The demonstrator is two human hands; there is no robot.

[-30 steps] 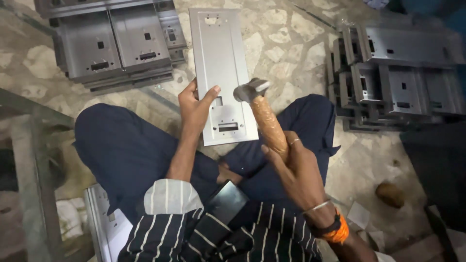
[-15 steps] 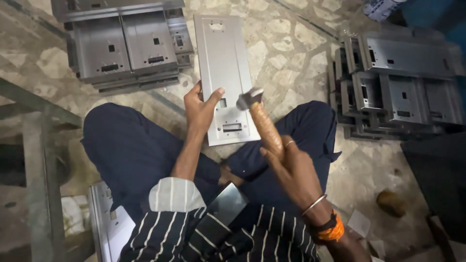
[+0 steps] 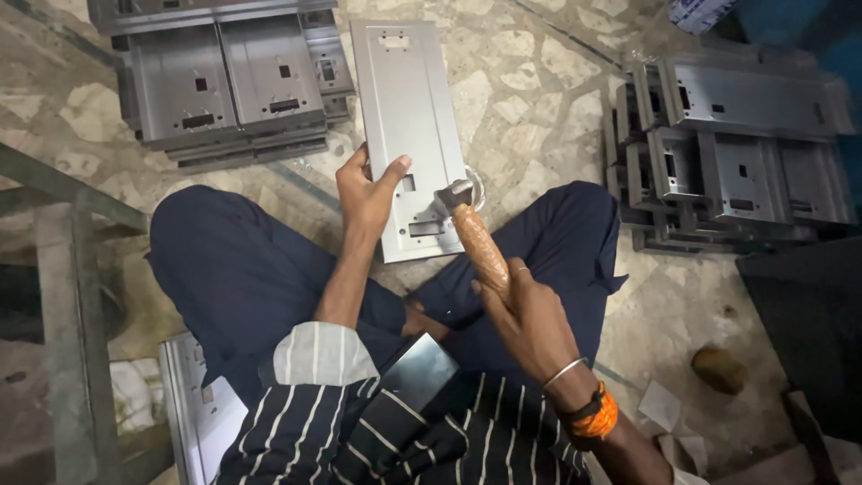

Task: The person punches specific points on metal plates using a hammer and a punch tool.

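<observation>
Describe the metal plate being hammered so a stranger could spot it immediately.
Look at the stone floor between the two stacks of grey metal parts. The flat plate lies alone before the seated person's knees, steadied by the left hand, with the hammer in the right hand at its lower edge.

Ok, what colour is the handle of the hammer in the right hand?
Light brown wood, seen in the head view: the hammer handle runs from the right hand to a grey metal head.
</observation>
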